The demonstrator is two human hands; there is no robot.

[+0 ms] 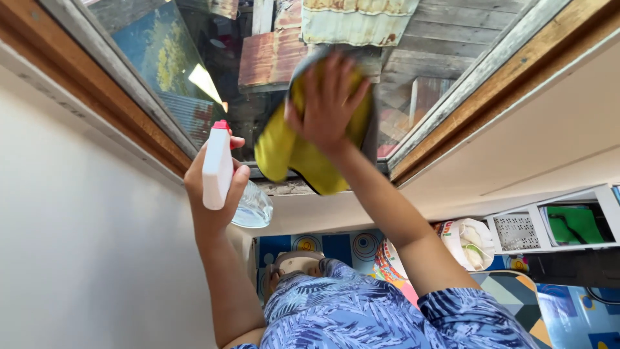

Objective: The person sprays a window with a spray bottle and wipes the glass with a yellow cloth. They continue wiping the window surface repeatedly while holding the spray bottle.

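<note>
My right hand (328, 103) presses a yellow cloth with a grey edge (290, 152) flat against the window glass (194, 58), fingers spread over it. Part of the cloth hangs down below the hand toward the sill. My left hand (210, 194) grips a spray bottle (219, 168) with a white head, a red tip and a clear body, held just left of the cloth near the lower corner of the pane.
The window has a wooden frame (97, 103) on the left and right (478, 110), set in white walls. Rusty roofs (271, 58) show through the glass. Below lie a patterned floor mat (336, 249), a white bag (471, 242) and a white shelf (549, 226).
</note>
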